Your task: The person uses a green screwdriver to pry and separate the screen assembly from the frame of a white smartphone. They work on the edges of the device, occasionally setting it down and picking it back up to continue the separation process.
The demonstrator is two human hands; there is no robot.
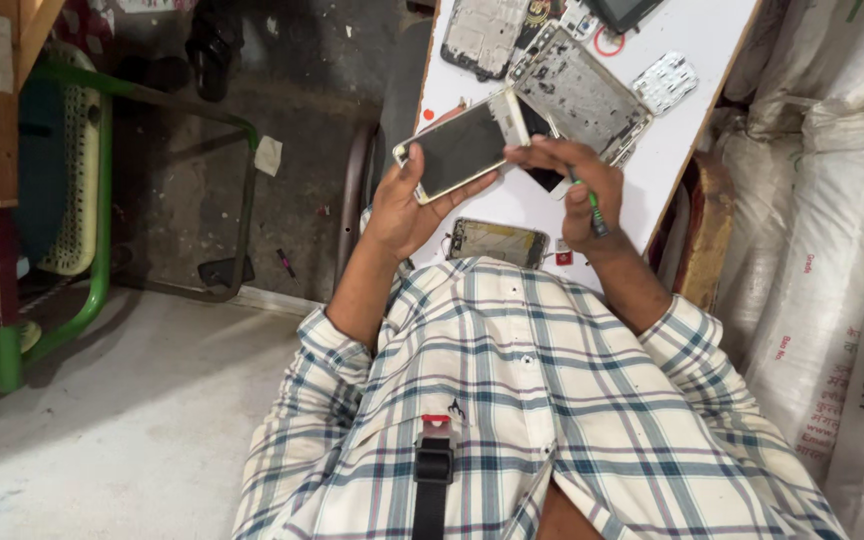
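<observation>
My left hand grips a white smartphone with a dark screen, holding it above the near edge of a white table. My right hand pinches the phone's right end with thumb and fingers and also holds a thin green-handled tool along the palm. Just beyond the phone lies an opened phone frame showing its metal inside. A gold-edged phone part lies on the table below my hands.
Further phone parts lie at the table's far end: a grey frame, a white keypad piece, a dark device. Stacked white sacks stand right of the table. A green metal chair frame stands at left on the concrete floor.
</observation>
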